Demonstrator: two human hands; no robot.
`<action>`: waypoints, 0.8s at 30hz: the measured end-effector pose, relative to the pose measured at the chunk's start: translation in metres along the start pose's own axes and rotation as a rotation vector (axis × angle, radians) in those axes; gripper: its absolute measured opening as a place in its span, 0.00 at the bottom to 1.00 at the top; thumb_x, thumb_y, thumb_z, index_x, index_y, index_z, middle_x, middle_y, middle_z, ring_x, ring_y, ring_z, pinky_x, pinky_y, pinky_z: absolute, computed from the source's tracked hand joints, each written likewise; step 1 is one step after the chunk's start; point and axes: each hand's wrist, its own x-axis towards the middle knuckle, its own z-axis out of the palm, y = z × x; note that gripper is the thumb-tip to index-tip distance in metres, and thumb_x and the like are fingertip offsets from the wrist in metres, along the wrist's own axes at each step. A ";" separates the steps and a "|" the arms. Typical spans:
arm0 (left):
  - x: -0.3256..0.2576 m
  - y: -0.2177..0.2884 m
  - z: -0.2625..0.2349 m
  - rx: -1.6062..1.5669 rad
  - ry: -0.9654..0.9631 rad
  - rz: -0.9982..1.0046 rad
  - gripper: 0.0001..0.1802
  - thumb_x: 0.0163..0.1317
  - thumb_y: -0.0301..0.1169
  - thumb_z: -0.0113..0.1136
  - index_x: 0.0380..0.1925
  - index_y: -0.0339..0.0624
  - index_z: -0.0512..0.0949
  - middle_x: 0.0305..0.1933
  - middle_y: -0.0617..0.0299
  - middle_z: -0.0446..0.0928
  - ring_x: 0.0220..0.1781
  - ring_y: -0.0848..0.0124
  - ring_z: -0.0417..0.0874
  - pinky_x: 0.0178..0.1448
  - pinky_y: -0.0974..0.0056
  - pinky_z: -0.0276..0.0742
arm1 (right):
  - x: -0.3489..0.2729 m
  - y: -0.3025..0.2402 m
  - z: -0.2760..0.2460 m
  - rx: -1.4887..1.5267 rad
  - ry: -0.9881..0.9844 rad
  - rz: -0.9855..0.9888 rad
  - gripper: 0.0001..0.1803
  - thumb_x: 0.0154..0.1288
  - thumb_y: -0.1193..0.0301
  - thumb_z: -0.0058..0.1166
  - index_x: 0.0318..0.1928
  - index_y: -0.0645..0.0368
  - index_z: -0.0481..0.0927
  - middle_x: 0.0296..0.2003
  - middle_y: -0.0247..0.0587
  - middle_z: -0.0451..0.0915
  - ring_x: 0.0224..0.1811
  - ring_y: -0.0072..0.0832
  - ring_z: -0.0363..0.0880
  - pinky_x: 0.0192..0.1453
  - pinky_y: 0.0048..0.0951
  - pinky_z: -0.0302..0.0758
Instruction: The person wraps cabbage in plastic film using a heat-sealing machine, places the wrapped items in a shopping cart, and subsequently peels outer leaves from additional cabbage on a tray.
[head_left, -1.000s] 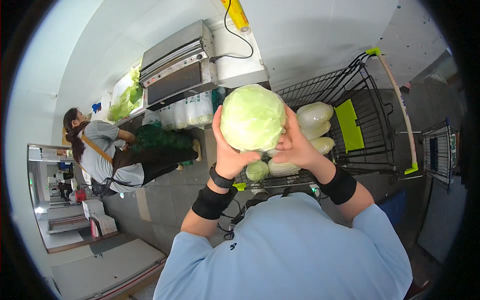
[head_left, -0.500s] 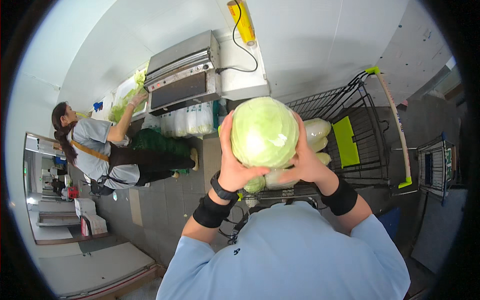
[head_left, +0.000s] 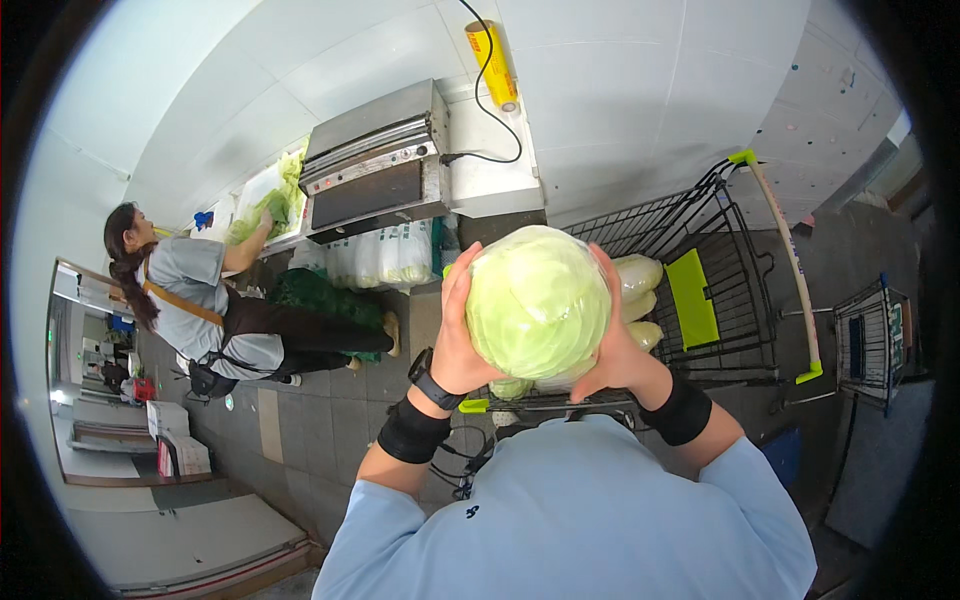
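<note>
Between my two hands I hold a large pale green cabbage (head_left: 540,300), its surface shiny as if under clear film. My left hand (head_left: 462,335) wraps its left side, with the fingers reaching up along it. Against the right side presses my right hand (head_left: 622,345), fingers partly behind the cabbage. Beneath lies a black wire shopping cart (head_left: 735,270) holding pale napa cabbages (head_left: 640,285), partly hidden by my right hand and the cabbage. Another small part of a green cabbage (head_left: 510,388) shows below the held one.
A film wrapping machine (head_left: 375,165) stands on a counter to the left, with a yellow roll (head_left: 492,65) behind it. A co-worker (head_left: 195,285) handles leafy greens (head_left: 275,205) at the far left. Bagged produce (head_left: 385,255) sits under the machine. A second cart (head_left: 865,340) is at right.
The cabbage has come slightly nearer and lower in view, still between both hands, and turned a little. The co-worker's hand has shifted over the greens.
</note>
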 end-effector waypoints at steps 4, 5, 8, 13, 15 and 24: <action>0.016 0.009 0.015 0.062 0.045 -0.119 0.78 0.25 0.42 0.86 0.73 0.38 0.40 0.75 0.39 0.49 0.74 0.41 0.54 0.75 0.45 0.54 | 0.026 0.006 -0.032 0.020 0.068 0.164 0.70 0.38 0.58 0.81 0.75 0.57 0.42 0.69 0.46 0.58 0.72 0.38 0.57 0.75 0.40 0.57; 0.023 0.005 0.014 0.054 0.009 -0.132 0.79 0.25 0.42 0.86 0.73 0.34 0.39 0.75 0.40 0.48 0.75 0.41 0.53 0.76 0.47 0.52 | 0.037 -0.002 -0.037 0.094 0.105 0.247 0.67 0.40 0.60 0.80 0.75 0.57 0.45 0.67 0.45 0.62 0.71 0.37 0.61 0.74 0.39 0.59; 0.048 0.004 -0.005 0.104 -0.126 -0.193 0.75 0.31 0.40 0.83 0.73 0.34 0.39 0.77 0.39 0.43 0.76 0.42 0.49 0.78 0.50 0.50 | 0.060 -0.004 -0.067 0.281 0.142 0.346 0.61 0.44 0.66 0.76 0.74 0.55 0.47 0.65 0.44 0.65 0.68 0.36 0.64 0.71 0.38 0.65; -0.036 -0.057 -0.023 0.119 -0.060 -0.683 0.51 0.56 0.30 0.70 0.74 0.46 0.48 0.71 0.44 0.61 0.74 0.52 0.61 0.71 0.45 0.63 | 0.052 0.059 -0.142 0.079 0.044 0.472 0.62 0.44 0.61 0.76 0.74 0.55 0.46 0.66 0.45 0.62 0.68 0.38 0.63 0.72 0.38 0.64; -0.087 -0.069 -0.014 0.178 -0.117 -0.844 0.45 0.57 0.30 0.69 0.71 0.41 0.55 0.68 0.43 0.65 0.71 0.53 0.66 0.69 0.49 0.67 | 0.019 0.105 -0.169 -0.002 0.045 0.676 0.62 0.44 0.62 0.76 0.74 0.52 0.46 0.66 0.45 0.62 0.69 0.39 0.62 0.71 0.41 0.65; -0.242 -0.076 0.093 -0.036 -0.546 -1.257 0.41 0.60 0.40 0.66 0.67 0.32 0.58 0.67 0.42 0.66 0.68 0.53 0.68 0.68 0.53 0.67 | -0.096 0.263 -0.142 0.149 -0.349 1.300 0.62 0.45 0.69 0.77 0.75 0.50 0.46 0.66 0.49 0.62 0.69 0.39 0.62 0.71 0.39 0.62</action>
